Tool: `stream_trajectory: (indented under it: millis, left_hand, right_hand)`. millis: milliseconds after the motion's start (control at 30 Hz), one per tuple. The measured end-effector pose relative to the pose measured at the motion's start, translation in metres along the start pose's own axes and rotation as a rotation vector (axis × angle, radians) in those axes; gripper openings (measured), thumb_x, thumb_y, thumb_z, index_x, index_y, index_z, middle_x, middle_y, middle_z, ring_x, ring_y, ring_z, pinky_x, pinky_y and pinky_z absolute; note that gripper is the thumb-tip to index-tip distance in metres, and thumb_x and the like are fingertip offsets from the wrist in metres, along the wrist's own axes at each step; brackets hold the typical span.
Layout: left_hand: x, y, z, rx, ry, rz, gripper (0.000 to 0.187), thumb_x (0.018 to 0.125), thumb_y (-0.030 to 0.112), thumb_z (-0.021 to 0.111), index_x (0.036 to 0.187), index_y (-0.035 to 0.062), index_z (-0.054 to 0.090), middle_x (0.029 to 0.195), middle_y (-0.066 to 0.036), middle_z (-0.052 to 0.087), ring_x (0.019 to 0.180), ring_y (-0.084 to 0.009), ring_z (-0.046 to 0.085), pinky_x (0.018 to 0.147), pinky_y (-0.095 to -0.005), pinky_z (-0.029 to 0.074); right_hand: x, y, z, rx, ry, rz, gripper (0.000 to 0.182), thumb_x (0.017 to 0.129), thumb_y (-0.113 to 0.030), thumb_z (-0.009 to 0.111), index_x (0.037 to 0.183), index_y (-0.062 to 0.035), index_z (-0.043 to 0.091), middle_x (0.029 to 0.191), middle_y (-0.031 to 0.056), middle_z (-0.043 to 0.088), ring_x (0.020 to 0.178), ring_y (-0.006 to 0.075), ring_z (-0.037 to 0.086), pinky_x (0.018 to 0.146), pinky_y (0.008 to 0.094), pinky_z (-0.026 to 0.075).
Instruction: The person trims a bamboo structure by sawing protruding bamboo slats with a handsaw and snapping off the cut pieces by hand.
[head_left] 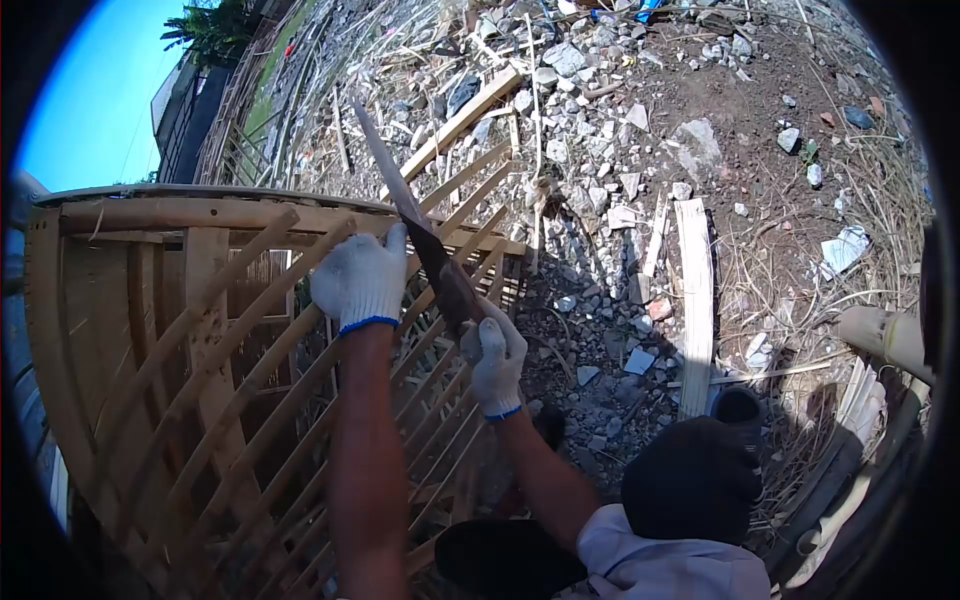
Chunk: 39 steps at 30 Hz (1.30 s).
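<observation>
A large bamboo lattice frame (200, 380) stands tilted beneath both gloved hands. The left hand (362, 278) is closed over a slat at its upper edge. Just beside it, lower and rightward, the right hand (497, 362) is clamped on the handle of a long blade (400, 195), whose long axis runs up and away from that grip, crossing just right of the left hand's fingers.

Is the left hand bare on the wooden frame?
No, the left hand wears a white glove with a blue cuff as it rests on the wooden frame.
</observation>
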<state>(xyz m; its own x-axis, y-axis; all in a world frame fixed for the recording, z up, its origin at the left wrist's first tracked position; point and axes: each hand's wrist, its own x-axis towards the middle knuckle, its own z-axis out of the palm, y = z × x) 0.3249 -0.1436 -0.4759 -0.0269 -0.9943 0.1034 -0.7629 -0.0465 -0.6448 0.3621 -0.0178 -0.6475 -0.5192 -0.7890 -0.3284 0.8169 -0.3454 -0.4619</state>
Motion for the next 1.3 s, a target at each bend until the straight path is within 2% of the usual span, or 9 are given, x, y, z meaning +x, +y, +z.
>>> stream_trajectory:
  millis: [200,300,500,633,767,900,933,1133,1300]
  left_hand:
    - [0.001,0.005,-0.007,-0.012,-0.059,-0.042,0.070,0.102,0.065,0.042,0.102,0.0068,0.081,0.100,-0.020,0.078,0.095,-0.0328,0.077,0.081,-0.0456,0.060]
    - [0.001,0.005,-0.010,-0.027,-0.110,-0.049,0.077,0.100,0.071,0.038,0.110,0.0063,0.079,0.111,-0.021,0.076,0.106,-0.0334,0.075,0.089,-0.0463,0.058]
    - [0.006,0.002,-0.003,-0.061,-0.012,-0.034,0.078,0.098,0.073,0.041,0.105,0.0056,0.080,0.102,-0.021,0.077,0.099,-0.0356,0.076,0.086,-0.0478,0.059]
    - [0.004,0.001,0.003,-0.063,-0.051,-0.026,0.079,0.098,0.073,0.040,0.109,0.0059,0.079,0.110,-0.022,0.076,0.105,-0.0347,0.075,0.089,-0.0485,0.058]
    - [0.004,0.001,-0.002,-0.074,-0.068,-0.048,0.077,0.098,0.072,0.042,0.109,0.0058,0.079,0.110,-0.022,0.076,0.105,-0.0359,0.074,0.087,-0.0493,0.058]
    - [0.000,0.001,-0.003,-0.042,-0.099,-0.050,0.079,0.098,0.073,0.040,0.111,0.0065,0.079,0.112,-0.022,0.076,0.106,-0.0354,0.074,0.090,-0.0487,0.058]
    - [0.001,0.001,-0.001,-0.044,-0.091,-0.042,0.079,0.098,0.074,0.039,0.112,0.0068,0.079,0.112,-0.022,0.075,0.107,-0.0352,0.074,0.091,-0.0486,0.058]
    - [0.007,0.001,-0.005,-0.066,-0.060,-0.058,0.080,0.097,0.074,0.040,0.112,0.0055,0.078,0.112,-0.023,0.075,0.107,-0.0358,0.074,0.092,-0.0498,0.057]
    - [0.003,0.003,-0.002,-0.049,-0.099,-0.042,0.080,0.098,0.074,0.039,0.113,0.0061,0.078,0.113,-0.022,0.075,0.108,-0.0351,0.074,0.092,-0.0487,0.057]
  right_hand:
    - [-0.007,0.009,-0.004,-0.072,-0.006,-0.040,0.045,0.102,-0.023,0.053,0.135,0.0070,0.063,0.078,-0.0015,0.060,0.065,0.0041,0.051,0.070,0.0244,0.049]
    - [0.020,0.006,0.018,-0.216,0.010,-0.171,0.044,0.103,-0.022,0.054,0.135,0.0064,0.063,0.084,0.0008,0.063,0.071,0.0062,0.054,0.081,0.0279,0.052]
    - [-0.017,0.017,-0.003,-0.083,-0.035,-0.130,0.046,0.106,-0.026,0.052,0.139,0.0054,0.060,0.107,0.0139,0.072,0.093,0.0146,0.063,0.095,0.0343,0.055]
    - [0.021,-0.003,0.018,-0.233,-0.040,-0.095,0.050,0.106,-0.030,0.053,0.137,0.0093,0.059,0.105,0.0140,0.072,0.092,0.0152,0.063,0.088,0.0333,0.055]
    - [-0.005,0.026,0.003,-0.031,0.019,-0.075,0.049,0.106,-0.029,0.053,0.133,0.0111,0.061,0.079,0.0004,0.061,0.070,0.0069,0.055,0.078,0.0272,0.051]
    - [-0.013,0.024,-0.008,-0.057,0.033,0.025,0.050,0.106,-0.030,0.054,0.136,0.0095,0.061,0.090,0.0032,0.066,0.074,0.0073,0.054,0.073,0.0268,0.049]
    - [0.003,0.007,0.009,-0.081,0.027,-0.070,0.042,0.105,-0.024,0.058,0.134,0.0059,0.063,0.089,0.0001,0.065,0.072,0.0039,0.052,0.063,0.0231,0.044]
    - [-0.019,0.012,-0.002,0.044,-0.012,-0.064,0.040,0.106,-0.023,0.056,0.134,0.0044,0.064,0.087,0.0002,0.066,0.072,0.0042,0.052,0.062,0.0234,0.044]
    - [0.023,0.009,0.019,-0.062,0.003,-0.029,0.050,0.105,-0.032,0.057,0.137,0.0065,0.061,0.086,0.0007,0.066,0.068,0.0031,0.052,0.060,0.0218,0.041]
